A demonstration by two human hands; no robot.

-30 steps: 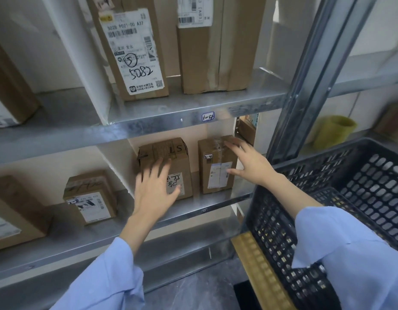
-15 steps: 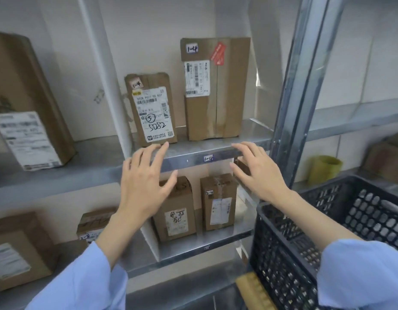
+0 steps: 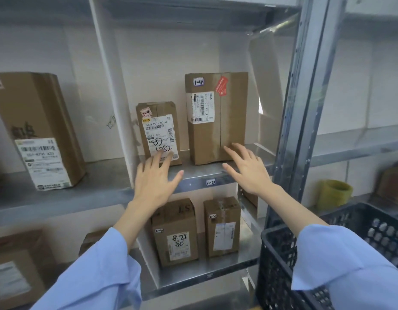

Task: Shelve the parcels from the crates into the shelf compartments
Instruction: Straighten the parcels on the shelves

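Two cardboard parcels stand upright in the upper compartment marked 1-4: a small parcel with a white label on the left and a tall parcel with a red sticker on the right. My left hand is open, its fingertips over the lower edge of the small parcel. My right hand is open, its fingertips at the bottom right corner of the tall parcel. Neither hand holds anything. In the compartment below stand two more parcels, one with handwriting and one to its right.
A black plastic crate sits at the lower right by the metal shelf upright. A large parcel stands in the left upper compartment, more boxes below it. A yellow-green tape roll lies on the right shelf.
Both open hands have risen from the lower compartment's parcels to the upper shelf, and my view has tilted upward with them.
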